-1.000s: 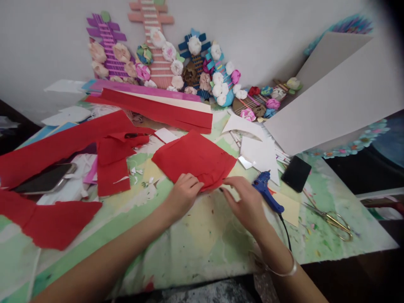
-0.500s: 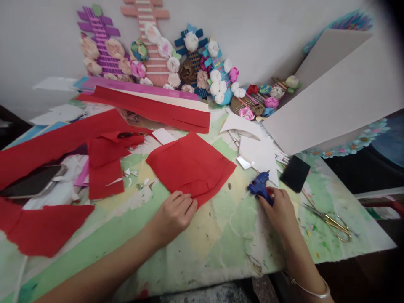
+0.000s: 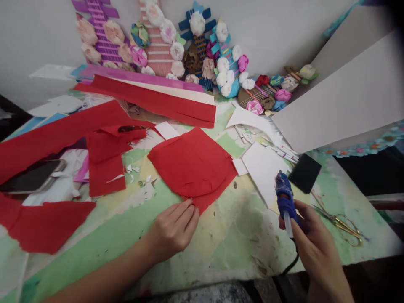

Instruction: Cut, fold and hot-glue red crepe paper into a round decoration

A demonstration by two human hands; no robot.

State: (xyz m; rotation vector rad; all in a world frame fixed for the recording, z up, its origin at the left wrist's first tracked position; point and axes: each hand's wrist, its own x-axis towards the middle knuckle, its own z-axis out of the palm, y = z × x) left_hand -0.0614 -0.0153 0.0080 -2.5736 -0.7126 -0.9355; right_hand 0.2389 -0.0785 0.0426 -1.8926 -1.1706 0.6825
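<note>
My left hand (image 3: 175,225) pinches the near edge of a red crepe paper piece (image 3: 192,162), which lies on the table with its lower edge partly folded. In my right hand (image 3: 311,235) is a blue hot glue gun (image 3: 284,195), raised off the table, with a clear glue stick poking from its back and a dark cord hanging down. Its nozzle points away from me. Beneath and beyond the gun lies a white card (image 3: 265,172), beside a black flat square (image 3: 305,172).
Gold-handled scissors (image 3: 342,227) lie at the right. Red paper strips (image 3: 154,103) and a phone (image 3: 31,176) are at the left and back. Flower-covered paper guitars (image 3: 227,63) lean on the wall. A large white board (image 3: 344,97) stands at the back right.
My right hand has lifted the glue gun off the table and turned it upright, moving right. My left hand still grips the red paper's edge. The view has shifted slightly.
</note>
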